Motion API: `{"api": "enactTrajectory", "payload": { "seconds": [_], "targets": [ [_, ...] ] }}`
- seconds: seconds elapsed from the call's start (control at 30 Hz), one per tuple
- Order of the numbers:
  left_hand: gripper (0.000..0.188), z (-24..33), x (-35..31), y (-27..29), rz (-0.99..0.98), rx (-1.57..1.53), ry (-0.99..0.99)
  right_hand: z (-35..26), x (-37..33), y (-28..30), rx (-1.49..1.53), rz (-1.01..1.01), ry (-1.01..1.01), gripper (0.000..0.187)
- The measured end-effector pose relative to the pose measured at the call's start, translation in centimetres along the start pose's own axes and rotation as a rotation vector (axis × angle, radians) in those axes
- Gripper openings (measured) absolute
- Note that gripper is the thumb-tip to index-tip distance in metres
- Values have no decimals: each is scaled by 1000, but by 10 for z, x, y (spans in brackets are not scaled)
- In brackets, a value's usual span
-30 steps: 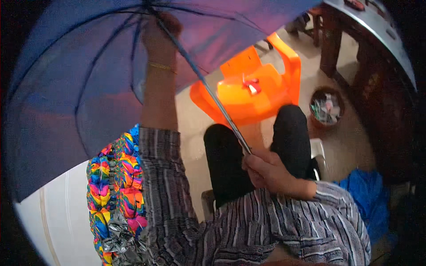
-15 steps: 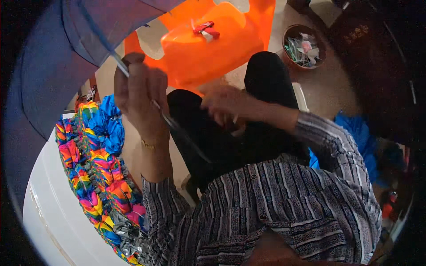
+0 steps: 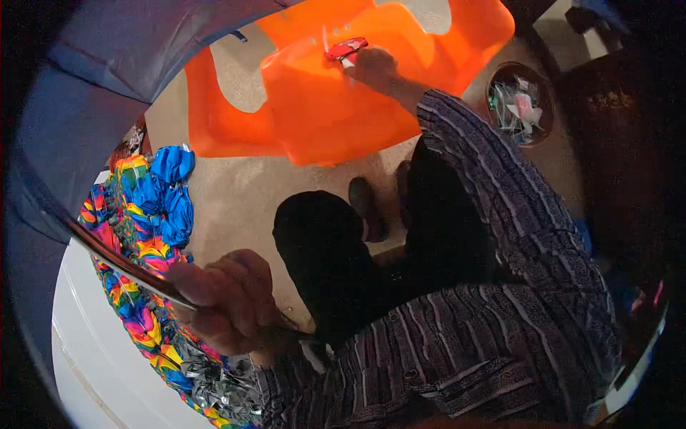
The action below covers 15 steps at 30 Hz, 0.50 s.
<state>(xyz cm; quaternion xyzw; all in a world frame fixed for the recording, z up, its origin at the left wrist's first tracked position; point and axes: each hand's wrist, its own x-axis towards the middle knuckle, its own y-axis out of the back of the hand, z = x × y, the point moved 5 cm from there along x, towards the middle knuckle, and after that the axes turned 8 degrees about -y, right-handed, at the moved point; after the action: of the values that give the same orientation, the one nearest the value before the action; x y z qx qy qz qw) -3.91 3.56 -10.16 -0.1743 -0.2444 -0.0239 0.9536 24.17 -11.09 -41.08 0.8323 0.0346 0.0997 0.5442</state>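
Observation:
A dark blue umbrella [image 3: 107, 57] fills the upper left with its canopy spread. My left hand [image 3: 232, 300], at the lower left, is closed round its metal shaft [image 3: 118, 261], which runs up into the canopy. My right arm stretches forward to an orange plastic chair [image 3: 336, 118]. On its seat, my right hand [image 3: 375, 68] has its bunched fingers at one end of a small red and white object [image 3: 346, 51]. The kind of that object does not show, and the fingertips are dark and partly hidden.
Bundled rainbow-coloured and blue folded fabric [image 3: 171, 207] lies on a white surface [image 3: 86, 343] at my left, with crumpled grey plastic [image 3: 221, 379] beside it. A round bin [image 3: 520, 104] holding scraps stands on the floor right of the chair.
My right hand has moved from above my lap forward to the red and white object on the chair. My left hand has come down and nearer with the umbrella shaft.

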Motion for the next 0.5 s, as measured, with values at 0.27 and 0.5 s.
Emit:
{"api": "enactTrajectory", "payload": {
  "seconds": [0.27, 0.5],
  "targets": [
    [29, 33, 4, -7, -60, -111, -35, -3, -63, 22, 1027, -434, -515, 35],
    [41, 117, 59, -30, 519, 164, -108, -28, -168, 139, 1645, -93, -200, 34]
  ]
}}
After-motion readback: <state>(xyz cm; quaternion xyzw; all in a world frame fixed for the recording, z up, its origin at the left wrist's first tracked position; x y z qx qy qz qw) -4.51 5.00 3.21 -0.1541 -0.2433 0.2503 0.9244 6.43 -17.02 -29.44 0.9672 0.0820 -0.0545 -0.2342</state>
